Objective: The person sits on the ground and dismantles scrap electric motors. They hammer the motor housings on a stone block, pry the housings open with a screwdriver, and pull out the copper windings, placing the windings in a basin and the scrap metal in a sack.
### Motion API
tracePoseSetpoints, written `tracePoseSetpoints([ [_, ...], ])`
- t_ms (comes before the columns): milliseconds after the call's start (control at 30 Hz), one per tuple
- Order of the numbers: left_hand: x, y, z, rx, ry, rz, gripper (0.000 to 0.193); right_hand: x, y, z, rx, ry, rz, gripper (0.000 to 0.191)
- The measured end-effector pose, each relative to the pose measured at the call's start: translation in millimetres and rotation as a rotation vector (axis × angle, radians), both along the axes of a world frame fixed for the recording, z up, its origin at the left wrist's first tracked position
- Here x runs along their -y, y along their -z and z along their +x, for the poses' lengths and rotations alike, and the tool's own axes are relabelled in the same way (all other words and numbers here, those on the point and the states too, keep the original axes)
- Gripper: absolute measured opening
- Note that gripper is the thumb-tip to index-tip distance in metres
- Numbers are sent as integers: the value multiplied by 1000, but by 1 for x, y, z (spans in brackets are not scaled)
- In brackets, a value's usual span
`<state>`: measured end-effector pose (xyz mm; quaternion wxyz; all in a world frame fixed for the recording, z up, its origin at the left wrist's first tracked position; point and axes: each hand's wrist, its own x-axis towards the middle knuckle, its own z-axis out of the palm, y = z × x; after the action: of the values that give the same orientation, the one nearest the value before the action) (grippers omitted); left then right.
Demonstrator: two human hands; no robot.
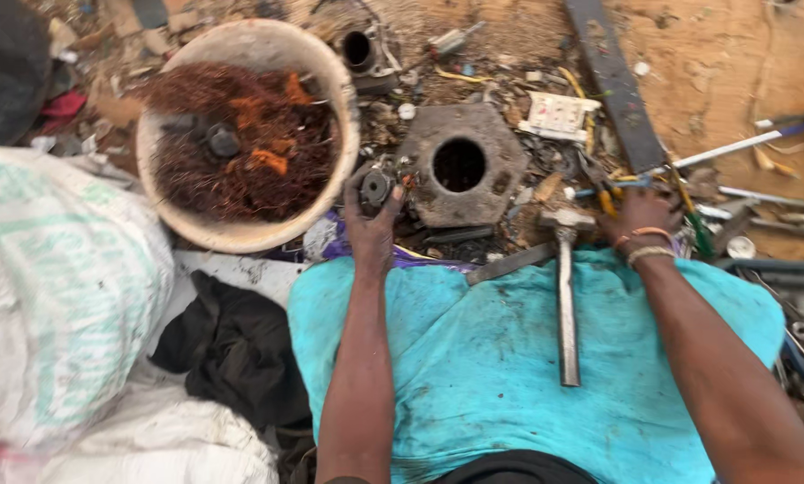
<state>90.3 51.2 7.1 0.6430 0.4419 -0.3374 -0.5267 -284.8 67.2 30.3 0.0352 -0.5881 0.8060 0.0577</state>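
My left hand (369,220) grips a small round dark metal part (376,187) just left of a heavy hexagonal metal block (501,152) with a round hole. My right hand (639,215) reaches among tools at the right, fingers on pliers with yellow and blue handles (610,193); whether it grips them is unclear. A metal hammer (567,296) lies on the turquoise cloth (474,358) over my lap, between my arms, touched by neither hand.
A cream basin (330,81) of tangled copper wire stands at the upper left. White woven sacks (61,296) and a black cloth (236,350) lie left. A dark flat bar (615,81), screwdrivers and metal scraps litter the sandy ground to the right.
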Motion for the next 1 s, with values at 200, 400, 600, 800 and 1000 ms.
tracePoseSetpoints([
  [200,9,2,12,-406,-101,-44,50,-17,4,-5,1093,197,-336,27],
  [400,23,-14,43,-564,-225,-113,36,-26,3,86,1375,215,185,26],
  [600,27,-22,72,-415,-349,-201,39,21,-26,205,917,-375,295,56],
  [800,30,-21,87,-258,-371,-198,37,45,-77,273,554,-620,166,59],
  [1000,32,-27,88,-170,-388,-210,33,49,-84,302,456,-468,234,56],
])
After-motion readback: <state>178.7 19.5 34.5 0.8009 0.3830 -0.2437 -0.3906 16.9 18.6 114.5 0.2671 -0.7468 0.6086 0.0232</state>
